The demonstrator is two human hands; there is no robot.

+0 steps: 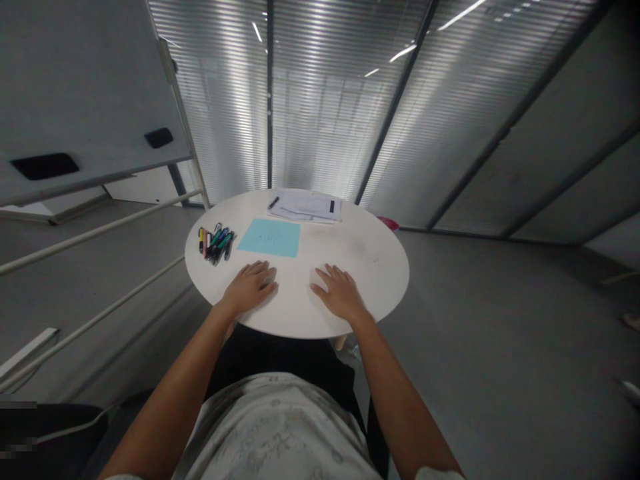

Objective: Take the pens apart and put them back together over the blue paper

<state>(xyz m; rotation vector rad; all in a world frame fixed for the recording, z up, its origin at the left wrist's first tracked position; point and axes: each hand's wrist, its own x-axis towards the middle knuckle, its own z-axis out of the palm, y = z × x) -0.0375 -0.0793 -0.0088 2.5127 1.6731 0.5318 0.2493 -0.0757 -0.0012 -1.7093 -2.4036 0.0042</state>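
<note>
Both palms rest flat on a round white table (350, 240). My left hand (250, 285) lies open near the front left edge, thumb pointing inward, holding nothing. To its right, my right hand (339, 292) is also open on the tabletop with fingers apart. Just beyond my left hand lies a blue sheet of paper (270, 238) with faint marks on it. A pile of pens (218, 243) in several colours sits at the table's left side, apart from my fingers.
A stack of white papers (305, 207) lies at the table's far side, with a dark pen (273, 203) on its left. A whiteboard (90, 80) on a white frame stands at the left. Blinds-covered glass panels (320, 120) rise behind the table. Something red (389, 224) shows past the right edge.
</note>
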